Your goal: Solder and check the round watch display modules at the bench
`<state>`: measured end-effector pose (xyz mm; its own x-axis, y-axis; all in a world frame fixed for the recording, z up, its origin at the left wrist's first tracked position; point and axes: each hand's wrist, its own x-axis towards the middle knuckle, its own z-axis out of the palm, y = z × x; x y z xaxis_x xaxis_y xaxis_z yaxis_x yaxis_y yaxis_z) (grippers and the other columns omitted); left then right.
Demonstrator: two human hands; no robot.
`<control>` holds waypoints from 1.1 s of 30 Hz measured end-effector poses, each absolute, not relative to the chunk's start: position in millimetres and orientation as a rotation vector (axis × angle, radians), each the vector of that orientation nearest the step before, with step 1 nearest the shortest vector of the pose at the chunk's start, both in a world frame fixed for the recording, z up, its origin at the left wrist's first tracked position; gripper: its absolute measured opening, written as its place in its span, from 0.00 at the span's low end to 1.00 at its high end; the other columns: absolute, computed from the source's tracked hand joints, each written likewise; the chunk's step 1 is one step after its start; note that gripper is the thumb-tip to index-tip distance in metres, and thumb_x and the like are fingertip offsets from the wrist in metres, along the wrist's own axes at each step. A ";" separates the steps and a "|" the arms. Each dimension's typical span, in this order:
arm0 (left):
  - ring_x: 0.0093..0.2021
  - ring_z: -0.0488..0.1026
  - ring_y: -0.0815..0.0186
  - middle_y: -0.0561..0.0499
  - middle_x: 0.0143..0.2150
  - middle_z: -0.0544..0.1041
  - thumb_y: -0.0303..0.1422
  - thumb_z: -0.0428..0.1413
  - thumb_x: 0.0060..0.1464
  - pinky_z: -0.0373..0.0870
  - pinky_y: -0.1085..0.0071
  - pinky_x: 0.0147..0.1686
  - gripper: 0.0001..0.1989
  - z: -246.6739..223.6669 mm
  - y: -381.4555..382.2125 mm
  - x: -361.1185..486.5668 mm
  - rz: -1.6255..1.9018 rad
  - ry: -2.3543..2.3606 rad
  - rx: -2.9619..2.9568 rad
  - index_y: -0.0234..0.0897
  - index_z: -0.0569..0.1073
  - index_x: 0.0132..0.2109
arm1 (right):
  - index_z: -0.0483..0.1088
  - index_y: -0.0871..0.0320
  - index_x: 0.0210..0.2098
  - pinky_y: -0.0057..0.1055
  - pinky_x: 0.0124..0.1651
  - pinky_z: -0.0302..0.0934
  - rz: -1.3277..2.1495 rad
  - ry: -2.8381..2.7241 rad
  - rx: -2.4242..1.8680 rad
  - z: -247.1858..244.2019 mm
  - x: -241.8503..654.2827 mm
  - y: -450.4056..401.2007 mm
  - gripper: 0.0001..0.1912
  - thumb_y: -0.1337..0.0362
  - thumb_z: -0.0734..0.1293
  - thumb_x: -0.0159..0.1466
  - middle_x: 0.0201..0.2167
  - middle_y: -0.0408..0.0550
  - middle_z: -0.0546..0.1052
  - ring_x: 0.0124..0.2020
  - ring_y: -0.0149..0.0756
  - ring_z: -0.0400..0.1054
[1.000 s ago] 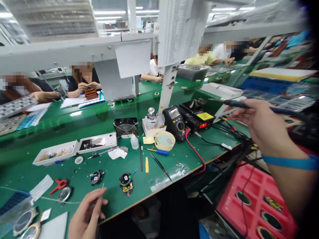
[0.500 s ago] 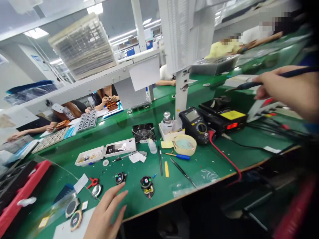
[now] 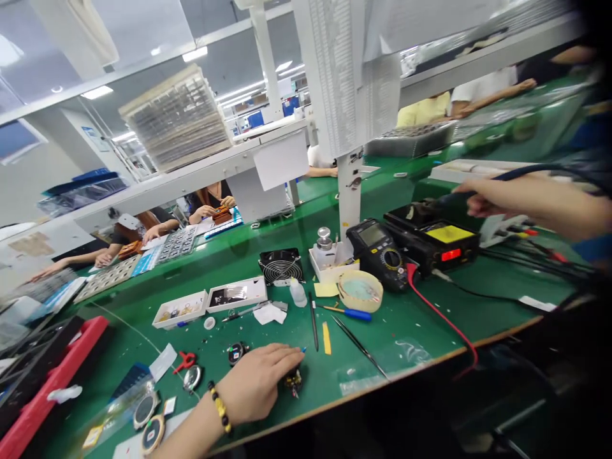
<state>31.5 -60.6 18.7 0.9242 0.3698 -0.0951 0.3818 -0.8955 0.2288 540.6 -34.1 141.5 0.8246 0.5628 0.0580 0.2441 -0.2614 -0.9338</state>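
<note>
My left hand (image 3: pixel 261 382), with a beaded bracelet at the wrist, lies over an opened watch (image 3: pixel 293 382) near the table's front edge. Its fingers are together and curled down on the watch, hiding most of it; some inner parts show past the fingertips. Just left of it lies another round watch part (image 3: pixel 236 352). My right hand (image 3: pixel 482 199) is closed around a dark soldering iron (image 3: pixel 449 201), blurred, beside the black soldering station (image 3: pixel 433 239) with its red display. The iron's cable runs back above the forearm.
A multimeter (image 3: pixel 381 252), round tub (image 3: pixel 359 290), small fan (image 3: pixel 280 266) and parts trays (image 3: pixel 238 294) stand behind. Tweezers (image 3: pixel 361 347) and a blue-handled screwdriver (image 3: pixel 351 313) lie right of my left hand. Watch cases (image 3: pixel 146 410) lie left. Co-workers sit across the bench.
My left hand has moved right and come down over the opened watch, which was uncovered before. My right hand has lowered the soldering iron toward the station. The view has shifted slightly.
</note>
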 end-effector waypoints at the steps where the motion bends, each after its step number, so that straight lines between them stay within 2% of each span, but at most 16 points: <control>1: 0.68 0.69 0.59 0.48 0.70 0.70 0.16 0.49 0.49 0.68 0.60 0.69 0.41 20.3 -59.1 33.0 -0.072 0.567 2.836 0.37 0.61 0.71 | 0.69 0.74 0.19 0.34 0.33 0.59 0.365 -0.621 -1.833 135.3 540.1 -27.6 0.21 0.61 0.69 0.61 0.35 0.76 0.80 0.43 0.44 0.79; 4: 0.61 0.73 0.55 0.47 0.66 0.74 0.20 0.52 0.52 0.74 0.57 0.64 0.36 24.8 -55.7 33.7 -0.090 0.632 2.828 0.39 0.64 0.69 | 0.70 0.71 0.22 0.31 0.38 0.63 0.328 -0.625 -1.745 113.3 533.8 -18.1 0.19 0.61 0.70 0.64 0.40 0.75 0.80 0.46 0.41 0.78; 7: 0.58 0.75 0.53 0.46 0.61 0.76 0.27 0.57 0.52 0.76 0.58 0.60 0.33 28.2 -52.1 30.4 -0.097 0.701 2.776 0.39 0.67 0.66 | 0.70 0.66 0.26 0.30 0.42 0.66 0.307 -0.599 -1.620 97.2 524.5 -21.4 0.17 0.63 0.70 0.68 0.44 0.72 0.80 0.35 0.27 0.75; 9: 0.56 0.75 0.53 0.46 0.58 0.76 0.31 0.60 0.51 0.76 0.59 0.59 0.32 29.4 -50.0 28.4 -0.089 0.721 2.742 0.41 0.69 0.65 | 0.70 0.63 0.28 0.29 0.45 0.68 0.353 -0.599 -1.542 93.4 519.9 -25.5 0.15 0.65 0.69 0.71 0.44 0.67 0.80 0.29 0.22 0.70; 12: 0.53 0.76 0.55 0.46 0.57 0.75 0.33 0.62 0.50 0.76 0.62 0.57 0.31 28.3 -48.9 28.6 -0.063 0.735 2.718 0.43 0.71 0.62 | 0.71 0.61 0.31 0.25 0.46 0.69 0.427 -0.595 -1.462 93.4 517.2 -31.3 0.12 0.69 0.68 0.72 0.42 0.59 0.80 0.30 0.23 0.70; 17: 0.53 0.75 0.57 0.47 0.55 0.75 0.35 0.62 0.50 0.75 0.65 0.56 0.27 20.3 -50.1 34.2 0.016 0.725 2.713 0.42 0.72 0.58 | 0.73 0.57 0.35 0.18 0.32 0.69 0.621 -0.498 -1.392 75.8 507.5 -56.4 0.09 0.71 0.63 0.71 0.40 0.52 0.79 0.33 0.28 0.74; 19: 0.52 0.75 0.57 0.48 0.52 0.77 0.35 0.62 0.50 0.75 0.64 0.55 0.25 17.4 -49.3 35.6 0.018 0.700 2.721 0.41 0.71 0.57 | 0.76 0.55 0.39 0.17 0.30 0.70 0.700 -0.478 -1.378 59.2 495.4 -73.7 0.09 0.72 0.64 0.66 0.39 0.50 0.79 0.33 0.30 0.75; 23: 0.53 0.75 0.57 0.49 0.53 0.79 0.36 0.61 0.52 0.74 0.64 0.56 0.24 13.7 -45.4 36.9 0.032 0.662 2.714 0.41 0.70 0.57 | 0.79 0.51 0.48 0.19 0.34 0.74 0.772 -0.609 -1.401 33.4 455.3 -103.9 0.22 0.63 0.74 0.53 0.42 0.50 0.82 0.40 0.38 0.77; 25: 0.54 0.75 0.57 0.49 0.54 0.79 0.36 0.61 0.52 0.74 0.65 0.57 0.24 11.5 -43.3 37.6 0.037 0.639 2.712 0.42 0.70 0.57 | 0.79 0.51 0.50 0.22 0.35 0.74 0.818 -0.703 -1.452 29.6 431.0 -109.2 0.27 0.54 0.77 0.51 0.41 0.51 0.82 0.42 0.42 0.77; 28: 0.51 0.76 0.57 0.49 0.50 0.81 0.37 0.63 0.50 0.76 0.64 0.53 0.25 10.3 -39.6 37.9 0.030 0.646 2.738 0.42 0.72 0.56 | 0.78 0.52 0.52 0.31 0.37 0.74 0.924 -0.954 -1.421 27.8 395.2 -102.0 0.33 0.43 0.77 0.52 0.40 0.52 0.82 0.42 0.46 0.76; 30: 0.49 0.77 0.57 0.49 0.48 0.81 0.37 0.64 0.49 0.77 0.64 0.50 0.25 14.3 -35.3 37.2 0.097 0.675 2.746 0.42 0.73 0.55 | 0.77 0.54 0.52 0.37 0.38 0.72 1.002 -1.090 -1.342 25.5 372.6 -89.4 0.35 0.38 0.77 0.54 0.38 0.53 0.81 0.39 0.47 0.75; 33: 0.48 0.79 0.57 0.49 0.48 0.82 0.34 0.64 0.49 0.78 0.63 0.50 0.24 29.5 -25.4 34.7 0.439 0.733 2.716 0.42 0.74 0.54 | 0.78 0.56 0.49 0.42 0.42 0.72 1.147 -1.239 -1.236 23.9 339.2 -63.7 0.34 0.36 0.76 0.56 0.39 0.54 0.80 0.42 0.50 0.75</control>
